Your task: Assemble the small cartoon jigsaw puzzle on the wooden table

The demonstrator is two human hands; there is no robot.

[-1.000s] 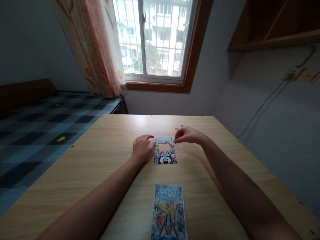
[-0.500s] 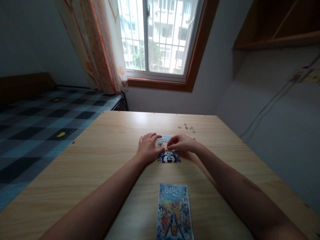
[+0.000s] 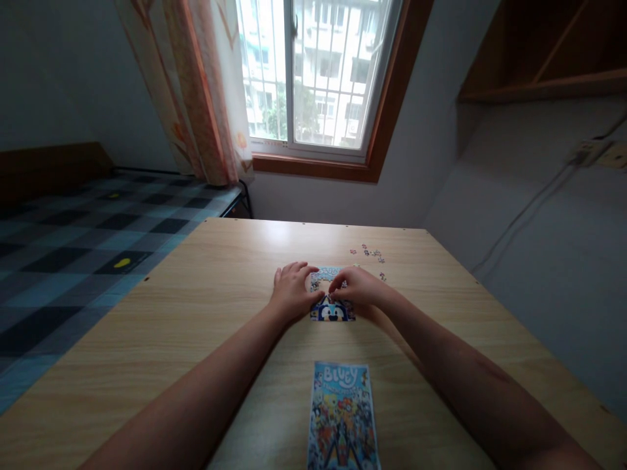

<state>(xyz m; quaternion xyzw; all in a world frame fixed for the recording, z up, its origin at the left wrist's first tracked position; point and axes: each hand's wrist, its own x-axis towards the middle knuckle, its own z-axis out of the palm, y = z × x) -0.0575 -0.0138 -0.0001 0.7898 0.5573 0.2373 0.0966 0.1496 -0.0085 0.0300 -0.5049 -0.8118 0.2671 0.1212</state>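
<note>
A partly assembled jigsaw puzzle (image 3: 333, 313) lies on the wooden table, a blue cartoon dog's face along its near side and a bare gap in its middle. My left hand (image 3: 294, 290) rests at the puzzle's left edge, fingers spread and thumb reaching onto it. Over the gap, my right hand (image 3: 357, 286) pinches a small puzzle piece between thumb and fingertips; the fingers mostly hide it. Loose puzzle pieces (image 3: 376, 253) are scattered beyond the right hand. Closer to me lies a Bluey picture sheet or box (image 3: 343, 418), faced with a crowd of cartoon characters.
The wooden table (image 3: 235, 261) reaches toward a barred window (image 3: 328, 78). A bed with a checked cover (image 3: 161, 224) stands at the left, beside a curtain (image 3: 210, 98). A wooden shelf (image 3: 548, 85) and a power cord (image 3: 524, 215) are on the right wall.
My right hand's fingertips have shifted slightly lower over the puzzle's gap. My left hand holds its place. The whole view has moved a little.
</note>
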